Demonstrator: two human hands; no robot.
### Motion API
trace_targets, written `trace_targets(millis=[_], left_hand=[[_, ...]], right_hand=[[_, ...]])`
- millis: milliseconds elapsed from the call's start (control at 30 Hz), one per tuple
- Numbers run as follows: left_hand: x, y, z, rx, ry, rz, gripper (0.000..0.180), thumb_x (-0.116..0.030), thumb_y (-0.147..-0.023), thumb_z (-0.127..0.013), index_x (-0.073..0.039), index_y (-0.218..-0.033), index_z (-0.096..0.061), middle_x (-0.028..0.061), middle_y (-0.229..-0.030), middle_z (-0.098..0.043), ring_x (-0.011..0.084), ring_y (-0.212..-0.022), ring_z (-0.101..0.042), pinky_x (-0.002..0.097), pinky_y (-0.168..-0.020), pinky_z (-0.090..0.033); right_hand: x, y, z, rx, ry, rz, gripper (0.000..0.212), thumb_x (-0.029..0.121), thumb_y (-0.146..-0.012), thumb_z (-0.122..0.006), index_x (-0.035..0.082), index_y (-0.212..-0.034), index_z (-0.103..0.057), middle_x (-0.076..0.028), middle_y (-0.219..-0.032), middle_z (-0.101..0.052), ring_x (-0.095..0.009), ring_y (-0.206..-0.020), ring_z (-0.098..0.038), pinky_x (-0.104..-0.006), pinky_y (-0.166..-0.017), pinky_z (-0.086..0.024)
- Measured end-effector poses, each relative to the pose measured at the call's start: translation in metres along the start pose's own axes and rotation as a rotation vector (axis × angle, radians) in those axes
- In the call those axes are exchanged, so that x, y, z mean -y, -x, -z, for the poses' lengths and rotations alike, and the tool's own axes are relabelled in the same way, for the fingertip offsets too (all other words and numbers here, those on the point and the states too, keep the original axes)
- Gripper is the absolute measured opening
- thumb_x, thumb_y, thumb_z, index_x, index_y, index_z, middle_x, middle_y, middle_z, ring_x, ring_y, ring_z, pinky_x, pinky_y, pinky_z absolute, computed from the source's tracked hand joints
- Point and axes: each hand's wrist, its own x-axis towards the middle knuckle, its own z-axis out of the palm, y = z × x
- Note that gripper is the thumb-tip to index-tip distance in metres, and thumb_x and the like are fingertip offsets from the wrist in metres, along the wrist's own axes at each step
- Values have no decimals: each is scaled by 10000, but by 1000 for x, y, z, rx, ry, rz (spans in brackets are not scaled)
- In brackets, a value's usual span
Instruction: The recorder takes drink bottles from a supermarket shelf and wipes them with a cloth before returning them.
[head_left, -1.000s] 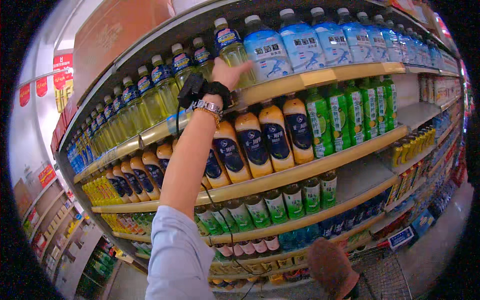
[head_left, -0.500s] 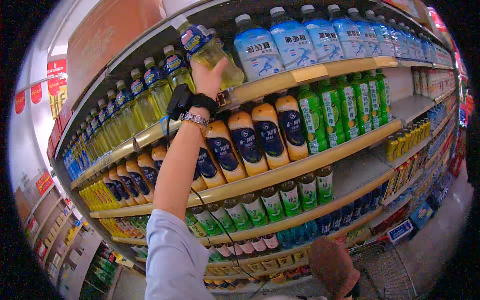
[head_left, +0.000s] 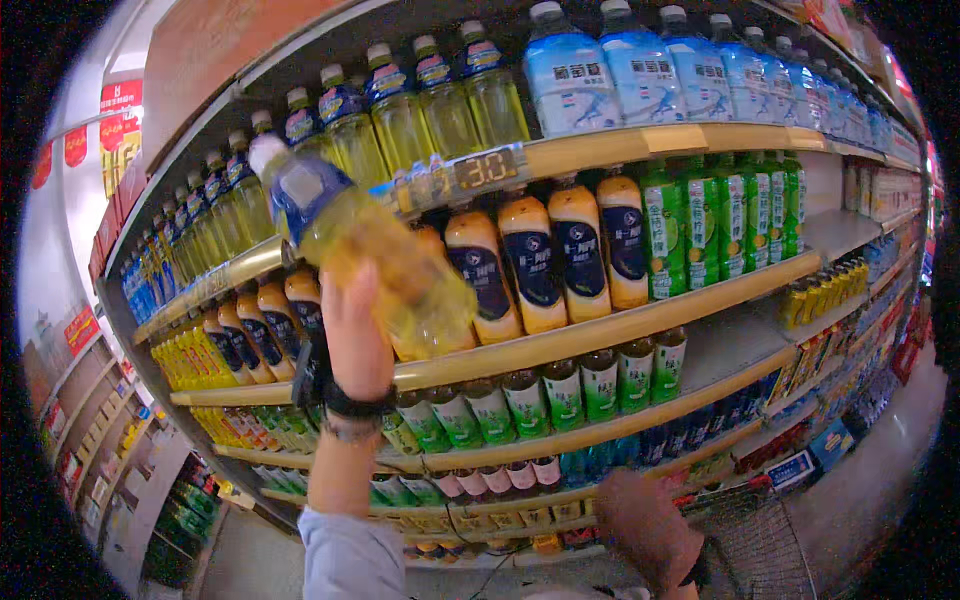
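In front of the shelves my left hand (head_left: 360, 335) is closed around a clear bottle of yellow drink (head_left: 395, 270) with a blue label. The bottle leans, its white cap to the upper left and its base to the lower right. Motion blurs it slightly. A row of matching yellow drink bottles (head_left: 400, 110) stands on the top shelf behind it. Low in the view, right of the middle, is my right hand (head_left: 650, 530), dim and blurred, near the shopping cart (head_left: 755, 530). Its fingers cannot be made out.
Large blue-labelled bottles (head_left: 570, 80) fill the top shelf's right part. Below stand orange bottles with dark labels (head_left: 530, 265), green bottles (head_left: 695, 230) and green-and-white bottles (head_left: 560, 395). The shelf's front edge (head_left: 600, 285) and a price tag (head_left: 485, 172) jut forward.
My left hand has drawn the yellow drink bottle down and away from the top shelf. The bottles and price tag behind it now show. My right hand has shifted slightly left.
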Motion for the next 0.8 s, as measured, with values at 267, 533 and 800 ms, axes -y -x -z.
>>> trace_targets(millis=[267, 533, 800], left_hand=[[29, 200, 72, -12, -7, 657, 541, -34, -719, -558, -39, -1191, -293, 70, -1096, -443, 168, -974, -458, 306, -823, -394], [37, 313, 104, -32, -112, 912, 423, -27, -736, -542, -28, -1130, -387, 62, -1037, -491, 159, -936, -470, 294, -818, -387], [44, 316, 111, -160, -398, 922, 449, -110, -800, -509, -4, -1190, -313, 109, -1083, -471, 193, -949, -466, 306, -824, -382]], right_hand=[[2, -28, -42, 190, 73, 132, 383, 203, -889, -315, 38, -1233, -281, -53, -1293, -287, -137, -1158, -296, -263, -962, -256], [-98, -34, -131, 485, 288, 254, 389, 206, -895, -306, 37, -1243, -270, -53, -1303, -277, -132, -1168, -287, -259, -970, -247], [-308, 3, -232, 818, 1210, 639, 394, 209, -901, -297, 37, -1253, -260, -53, -1313, -267, -127, -1179, -278, -255, -979, -239]])
